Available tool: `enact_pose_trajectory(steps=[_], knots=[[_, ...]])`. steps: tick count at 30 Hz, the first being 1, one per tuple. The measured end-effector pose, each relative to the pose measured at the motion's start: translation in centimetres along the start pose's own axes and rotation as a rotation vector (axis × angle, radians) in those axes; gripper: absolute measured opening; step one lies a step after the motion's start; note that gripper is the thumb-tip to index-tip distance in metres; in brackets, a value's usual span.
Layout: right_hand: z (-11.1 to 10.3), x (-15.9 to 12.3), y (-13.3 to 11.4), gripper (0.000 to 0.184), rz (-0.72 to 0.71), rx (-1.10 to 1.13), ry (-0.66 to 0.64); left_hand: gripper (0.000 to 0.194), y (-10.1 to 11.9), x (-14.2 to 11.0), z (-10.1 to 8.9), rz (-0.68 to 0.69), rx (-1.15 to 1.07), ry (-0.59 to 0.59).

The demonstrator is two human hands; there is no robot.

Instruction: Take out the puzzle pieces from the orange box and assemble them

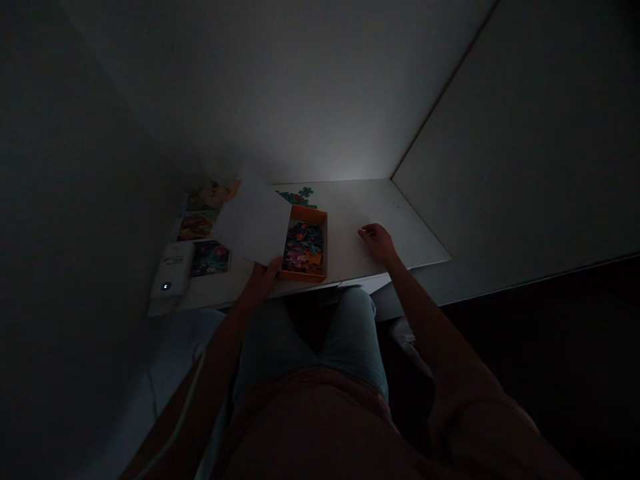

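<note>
An orange-walled puzzle box (325, 243) stands near the table's front edge, filled with loose, multicoloured jigsaw pieces (303, 247). Along its left side rises a tilted white panel (255, 220), which looks like its lid; how they join is unclear. My left hand (265, 277) is closed at the box's near left corner, just under the panel; some fingers are hidden. Right of the box, over the white tabletop, my right hand (377, 243) has its fingers pinched together. A small pale spot shows at the fingertips, too dim to name. Behind the box lie joined green puzzle pieces (301, 197).
At the left of the white table (345, 200) are a white box (175, 267) with a round dark mark, a dark colourful picture (211, 258) and another picture (196, 225). A crumpled clear bag (215, 190) sits behind them. Walls close off the back and right.
</note>
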State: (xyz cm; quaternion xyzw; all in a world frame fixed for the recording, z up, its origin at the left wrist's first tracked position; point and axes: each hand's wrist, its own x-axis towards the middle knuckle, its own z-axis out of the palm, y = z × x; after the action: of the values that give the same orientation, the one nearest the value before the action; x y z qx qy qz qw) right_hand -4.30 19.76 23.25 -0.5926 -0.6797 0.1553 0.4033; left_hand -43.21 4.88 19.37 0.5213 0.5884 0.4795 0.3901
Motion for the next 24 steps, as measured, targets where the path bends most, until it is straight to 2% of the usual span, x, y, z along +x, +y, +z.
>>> enact_pose_trajectory(steps=[2, 4, 7, 9, 11, 13, 15, 17, 19, 22, 24], knots=[[-1.1, -0.8, 1.9, 0.075, 0.035, 0.005, 0.072, 0.11, 0.6, 0.1, -0.2, 0.052, -0.01, -0.05], [-1.7, -1.1, 2.9, 0.075, 0.051, 0.029, 0.128, 0.11, 1.2, 0.2, -0.4, 0.153, 0.06, -0.153], [-1.9, -1.0, 3.5, 0.075, 0.062, 0.065, 0.18, 0.112, 2.1, 0.5, -0.3, 0.205, 0.26, -0.339], [-1.8, -1.0, 3.4, 0.073, 0.066, 0.075, 0.184, 0.104, 2.6, 0.8, 0.2, 0.191, 0.337, -0.398], [-1.7, -1.2, 3.0, 0.07, 0.063, 0.077, 0.17, 0.084, 3.2, 1.0, 0.9, 0.187, 0.325, -0.369], [-1.7, -1.6, 2.7, 0.067, 0.057, 0.072, 0.143, 0.081, 4.2, 0.7, 1.8, 0.183, 0.326, -0.305], [-1.7, -1.9, 2.4, 0.065, 0.054, 0.061, 0.105, 0.096, 5.6, -0.4, 2.7, 0.141, 0.43, -0.249], [-1.7, -2.0, 2.3, 0.065, 0.051, 0.048, 0.058, 0.093, 7.5, -2.0, 4.0, 0.131, 0.588, -0.089], [-1.7, -2.0, 2.2, 0.066, 0.048, 0.033, 0.02, 0.111, 9.3, -3.4, 5.9, 0.115, 0.738, -0.033], [-1.9, -2.0, 2.1, 0.067, 0.055, 0.01, 0.002, 0.14, 11.1, -4.1, 9.1, 0.049, 0.917, -0.07], [-2.0, -2.0, 2.1, 0.066, 0.065, -0.002, 0.01, 0.139, 11.5, -3.6, 10.7, 0.011, 0.928, -0.144]])
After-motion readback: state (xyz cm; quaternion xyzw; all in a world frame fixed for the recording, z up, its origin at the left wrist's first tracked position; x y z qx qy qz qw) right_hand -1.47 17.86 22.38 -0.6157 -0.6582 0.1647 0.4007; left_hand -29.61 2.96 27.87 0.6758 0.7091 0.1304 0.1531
